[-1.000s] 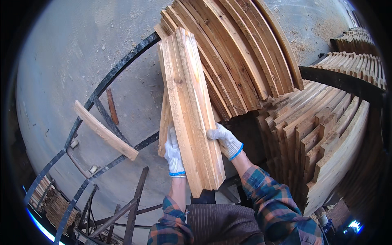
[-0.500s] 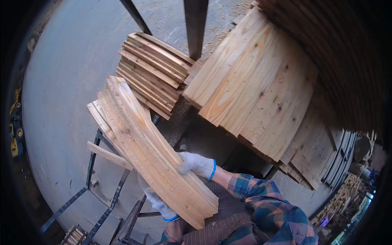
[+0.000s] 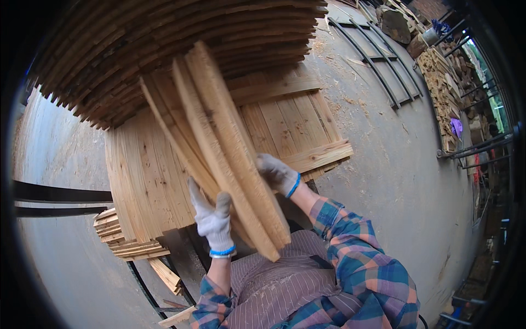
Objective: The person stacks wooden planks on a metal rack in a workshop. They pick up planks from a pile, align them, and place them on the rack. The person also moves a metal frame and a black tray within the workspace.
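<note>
Several rough-edged wooden boards (image 3: 233, 142) stand up in front of me in a loose bundle, tilted with their far ends leaning left. My right hand (image 3: 278, 175), in a white glove with a blue cuff, grips the bundle's right side, its fingertips partly hidden. On the left, my left hand (image 3: 212, 222), gloved alike, holds the bundle's lower part with thumb and fingers apart around the boards. One thinner board (image 3: 178, 137) fans out from the others at the left. Beneath the bundle lies a layer of flat planks (image 3: 148, 170).
A tall, dark stack of boards (image 3: 109, 49) rises at the far side. More planks (image 3: 315, 156) lie to the right. A small pile of wood strips (image 3: 129, 238) sits at the left by black metal bars (image 3: 60, 192). A black metal frame (image 3: 378, 60) lies on the floor at far right.
My view has turned to the right. The boards have gone from beside the metal rack to over the flat planks, and they now stand more upright and fan apart.
</note>
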The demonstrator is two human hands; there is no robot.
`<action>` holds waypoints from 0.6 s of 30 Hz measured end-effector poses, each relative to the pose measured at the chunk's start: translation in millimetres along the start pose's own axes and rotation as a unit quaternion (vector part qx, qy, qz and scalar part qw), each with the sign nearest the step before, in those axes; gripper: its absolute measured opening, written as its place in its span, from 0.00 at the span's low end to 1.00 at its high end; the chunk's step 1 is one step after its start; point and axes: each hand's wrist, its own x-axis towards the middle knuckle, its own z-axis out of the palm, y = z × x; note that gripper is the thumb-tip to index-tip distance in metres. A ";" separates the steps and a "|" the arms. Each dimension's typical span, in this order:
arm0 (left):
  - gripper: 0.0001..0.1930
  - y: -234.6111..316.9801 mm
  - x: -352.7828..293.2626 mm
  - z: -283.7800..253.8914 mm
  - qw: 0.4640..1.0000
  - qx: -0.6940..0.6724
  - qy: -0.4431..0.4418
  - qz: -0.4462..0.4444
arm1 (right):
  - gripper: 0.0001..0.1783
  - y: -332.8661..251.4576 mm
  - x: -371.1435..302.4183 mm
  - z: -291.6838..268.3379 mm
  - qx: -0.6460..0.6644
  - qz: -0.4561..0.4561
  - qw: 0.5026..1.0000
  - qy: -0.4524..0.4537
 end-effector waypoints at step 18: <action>0.41 -109.0 110.5 145.9 0.979 0.069 -0.033 -0.187 | 0.28 -155.8 -33.1 -184.0 -0.277 -0.040 0.904 0.322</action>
